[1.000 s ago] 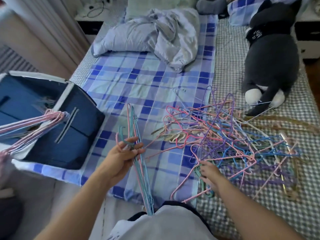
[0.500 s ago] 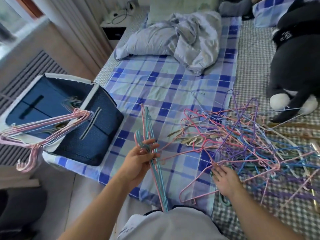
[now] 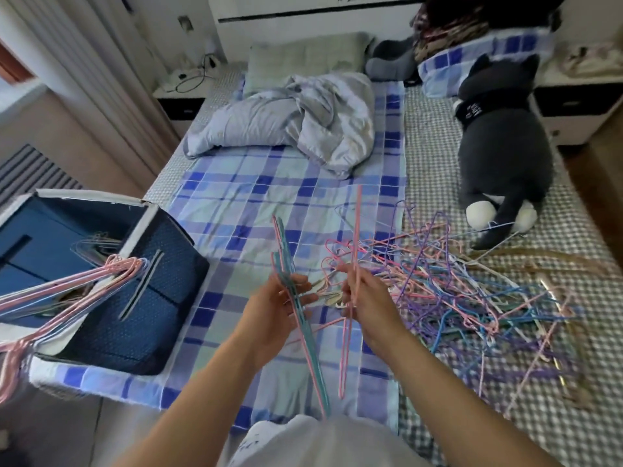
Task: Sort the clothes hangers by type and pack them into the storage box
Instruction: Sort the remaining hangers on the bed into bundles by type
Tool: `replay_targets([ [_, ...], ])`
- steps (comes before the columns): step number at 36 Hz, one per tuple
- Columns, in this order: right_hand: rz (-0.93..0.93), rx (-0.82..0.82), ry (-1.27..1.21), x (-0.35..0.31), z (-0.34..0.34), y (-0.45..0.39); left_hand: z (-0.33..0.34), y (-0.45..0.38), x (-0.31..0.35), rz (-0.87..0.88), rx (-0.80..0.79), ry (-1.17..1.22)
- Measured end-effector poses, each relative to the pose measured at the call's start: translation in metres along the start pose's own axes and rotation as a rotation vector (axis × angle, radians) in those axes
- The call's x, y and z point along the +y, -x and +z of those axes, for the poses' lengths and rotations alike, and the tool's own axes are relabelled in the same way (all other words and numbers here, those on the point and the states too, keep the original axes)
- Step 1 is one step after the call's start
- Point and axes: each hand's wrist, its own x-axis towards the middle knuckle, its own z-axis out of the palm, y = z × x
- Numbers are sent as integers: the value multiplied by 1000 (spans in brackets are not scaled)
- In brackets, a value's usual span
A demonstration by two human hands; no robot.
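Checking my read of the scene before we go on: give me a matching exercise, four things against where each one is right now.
Things:
1. teal hanger bundle
2. pink hanger
3. tangled hanger pile
4. pink hanger bunch

Places:
A. loose on the bed, at the right
B. held in the left hand
C. draped over the storage box edge
D. held upright in the right hand

Pairs: 1-B, 2-D, 3-A, 4-C
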Motion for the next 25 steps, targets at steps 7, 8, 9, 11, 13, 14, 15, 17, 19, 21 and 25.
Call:
replay_targets([
  [7, 89, 35, 308, -8, 45, -7, 32, 4, -26, 17, -52, -61],
  [8, 95, 21, 323, -8, 46, -3, 30, 3, -28, 30, -13, -63],
  [9, 102, 25, 305, -5, 45, -4, 30, -1, -32, 40, 18, -74],
  [11, 123, 30, 252, -5, 45, -1, 31, -5, -37, 52, 61, -111],
  [13, 135, 9, 233, 1, 45, -2, 38, -7, -42, 51, 73, -112],
  [14, 128, 0, 246, 3, 43, -2, 42, -9, -45, 38, 73, -98],
  [15, 117, -3, 256, 6, 41, -3, 43, -10, -48, 23, 66, -85],
  [17, 118, -18, 280, 14, 35, -5, 38, -16, -53, -18, 49, -83],
  [19, 91, -70, 339, 18, 26, -4, 31, -21, -55, -63, 40, -90],
  [21, 46, -122, 484, 19, 13, -3, 30, -25, -57, -68, 39, -113],
  [25, 51, -62, 634, 37, -48, -7, 39, -31, -69, -14, 79, -211],
])
